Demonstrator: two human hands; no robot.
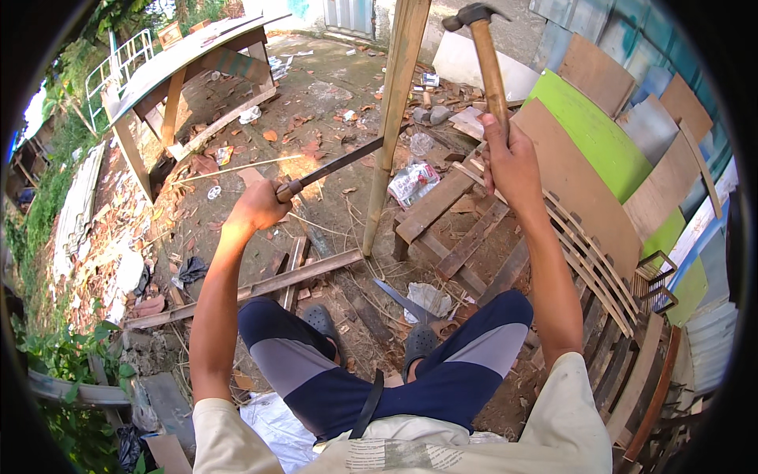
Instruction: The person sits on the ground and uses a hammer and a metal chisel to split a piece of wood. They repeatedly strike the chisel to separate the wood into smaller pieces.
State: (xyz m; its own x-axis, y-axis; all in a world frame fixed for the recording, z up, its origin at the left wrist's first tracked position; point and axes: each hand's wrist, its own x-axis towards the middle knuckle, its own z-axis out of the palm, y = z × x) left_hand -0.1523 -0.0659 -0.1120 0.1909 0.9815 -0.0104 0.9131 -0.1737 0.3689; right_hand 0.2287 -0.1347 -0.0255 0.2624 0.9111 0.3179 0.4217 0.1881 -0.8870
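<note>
My left hand (257, 207) grips the handle of a long dark chisel (339, 163) whose blade tip reaches the side of an upright wooden post (392, 110). The post leans slightly and stands on the dirt in front of me. My right hand (509, 158) is raised and holds a hammer (483, 47) by its wooden handle, the dark metal head up near the top edge. I am sitting or squatting, with my knees in dark blue and grey shorts below both hands.
Loose wooden slats (466, 245) and planks lie on the dirt around the post's foot. A flat metal blade (403, 300) lies near my feet. Plywood boards (584, 142) lean at the right. A wooden table frame (189, 71) stands at the back left. Litter and dry leaves cover the ground.
</note>
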